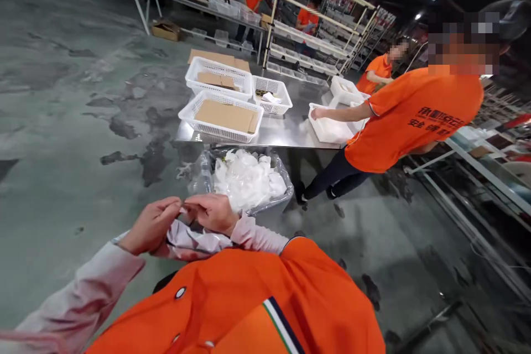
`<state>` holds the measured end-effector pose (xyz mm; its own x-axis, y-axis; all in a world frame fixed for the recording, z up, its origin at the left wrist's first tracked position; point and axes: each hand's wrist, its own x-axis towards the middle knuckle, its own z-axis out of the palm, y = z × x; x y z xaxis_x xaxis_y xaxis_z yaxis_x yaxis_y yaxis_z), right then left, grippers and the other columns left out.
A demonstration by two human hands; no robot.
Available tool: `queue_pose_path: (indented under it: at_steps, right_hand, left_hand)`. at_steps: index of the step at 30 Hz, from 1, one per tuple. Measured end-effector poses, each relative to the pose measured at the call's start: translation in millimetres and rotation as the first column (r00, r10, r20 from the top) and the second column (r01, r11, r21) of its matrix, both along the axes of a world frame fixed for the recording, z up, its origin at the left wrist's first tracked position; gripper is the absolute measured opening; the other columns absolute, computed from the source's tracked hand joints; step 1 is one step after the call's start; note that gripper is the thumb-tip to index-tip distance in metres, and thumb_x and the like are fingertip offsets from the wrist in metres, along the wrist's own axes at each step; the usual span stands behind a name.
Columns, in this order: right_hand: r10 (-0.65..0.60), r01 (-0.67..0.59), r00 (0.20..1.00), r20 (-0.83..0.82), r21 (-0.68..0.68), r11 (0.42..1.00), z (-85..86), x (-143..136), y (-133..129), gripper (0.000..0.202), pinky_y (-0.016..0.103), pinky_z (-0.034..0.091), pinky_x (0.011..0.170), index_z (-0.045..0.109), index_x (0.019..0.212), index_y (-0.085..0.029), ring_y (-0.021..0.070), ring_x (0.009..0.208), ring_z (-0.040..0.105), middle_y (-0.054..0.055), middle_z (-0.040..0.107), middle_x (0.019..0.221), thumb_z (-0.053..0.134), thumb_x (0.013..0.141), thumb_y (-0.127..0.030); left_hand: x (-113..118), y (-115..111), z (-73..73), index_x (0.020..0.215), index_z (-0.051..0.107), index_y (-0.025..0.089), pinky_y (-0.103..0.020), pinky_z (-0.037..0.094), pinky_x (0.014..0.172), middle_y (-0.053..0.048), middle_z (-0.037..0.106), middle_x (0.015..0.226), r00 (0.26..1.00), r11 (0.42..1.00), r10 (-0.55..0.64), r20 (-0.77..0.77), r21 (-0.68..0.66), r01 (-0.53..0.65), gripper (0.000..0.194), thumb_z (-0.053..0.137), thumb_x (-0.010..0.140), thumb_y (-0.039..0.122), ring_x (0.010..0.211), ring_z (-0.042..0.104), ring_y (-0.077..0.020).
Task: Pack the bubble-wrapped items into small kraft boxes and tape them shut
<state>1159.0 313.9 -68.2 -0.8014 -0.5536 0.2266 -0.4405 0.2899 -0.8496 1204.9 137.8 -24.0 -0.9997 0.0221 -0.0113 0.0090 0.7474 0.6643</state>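
Note:
My left hand and my right hand meet fingertip to fingertip in front of my orange shirt. Both are closed in a pinch on the upper edge of a shiny white plastic bag, which hangs below them with some red on its underside. Part of the bag is hidden behind my hands and sleeves. Just beyond my right hand stands a bin lined with clear plastic and heaped with crumpled white plastic.
A metal table beyond the bin holds white baskets with cardboard. At the right, a person in orange reaches to a white tray. Shelving, a side table and other people stand farther back.

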Motion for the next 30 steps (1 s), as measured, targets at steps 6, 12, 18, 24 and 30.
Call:
queue_pose_path:
  at_steps: [6, 12, 18, 24, 30]
  right_hand:
    - [0.054, 0.021, 0.887, 0.459, -0.156, 0.987, 7.3, -47.9, 46.4, 0.02, 0.023, 0.065, 0.083, 0.087, 0.113, -0.018, 0.0166, 0.093, 0.082, 0.006, 0.087, 0.108, 0.084, 0.094, -0.024]
    - [-0.189, 0.304, 0.887, 0.42, -0.224, 0.926, 6.6, -56.3, 79.9, 0.017, 0.03, 0.069, 0.09, 0.09, 0.099, -0.018, 0.019, 0.092, 0.083, 0.007, 0.088, 0.105, 0.082, 0.094, -0.033]
    - [-0.513, 0.549, 0.833, 0.205, -0.195, 0.813, 20.2, -35.0, 87.1, 0.013, 0.035, 0.065, 0.112, 0.092, 0.103, -0.022, 0.0232, 0.118, 0.083, 0.011, 0.088, 0.121, 0.082, 0.096, -0.028]
    - [-0.567, 0.609, 0.79, 0.232, -0.2, 0.767, 20.4, -40.1, 89.8, 0.008, 0.037, 0.064, 0.116, 0.092, 0.092, -0.023, 0.0245, 0.12, 0.083, 0.01, 0.087, 0.124, 0.085, 0.091, -0.02]
    - [-0.53, 0.646, 0.76, 0.377, -0.349, 0.678, 20.1, -50.6, 74.9, 0.011, 0.042, 0.066, 0.115, 0.09, 0.089, -0.02, 0.0269, 0.121, 0.083, 0.013, 0.086, 0.128, 0.091, 0.088, -0.031]
  left_hand:
    - [-54.7, 22.7, -2.1, 0.064, 0.05, 0.023, -0.029, 0.041, 0.065, -0.004, 0.059, 0.062, 0.963, 0.962, -0.271, -0.01, -0.041, 0.27, 0.044, 0.032, 0.089, 0.054, 0.064, 0.055, -0.0192]
    - [-97.9, 49.5, 12.0, 0.079, 0.07, 0.022, -0.029, 0.048, 0.072, -0.01, 0.076, 0.08, 0.917, 0.914, -0.397, -0.036, -0.111, 0.391, 0.049, 0.042, 0.093, 0.06, 0.074, 0.067, -0.0228]
    - [-118.3, 67.1, 11.1, 0.091, 0.085, 0.023, -0.032, 0.062, 0.089, -0.011, 0.088, 0.105, 0.943, 0.928, -0.31, -0.123, 0.174, 0.328, 0.058, 0.06, 0.086, 0.075, 0.094, 0.081, -0.0276]
    - [-132.8, 75.7, 0.9, 0.086, 0.089, 0.025, -0.035, 0.066, 0.092, -0.011, 0.088, 0.103, 0.937, 0.904, -0.313, -0.155, 0.253, 0.344, 0.056, 0.064, 0.086, 0.075, 0.098, 0.084, -0.0305]
    - [-133.1, 77.4, 0.5, 0.086, 0.088, 0.022, -0.037, 0.068, 0.093, -0.011, 0.088, 0.099, 0.967, 0.901, -0.168, -0.193, 0.368, 0.23, 0.047, 0.068, 0.085, 0.065, 0.094, 0.084, -0.0286]
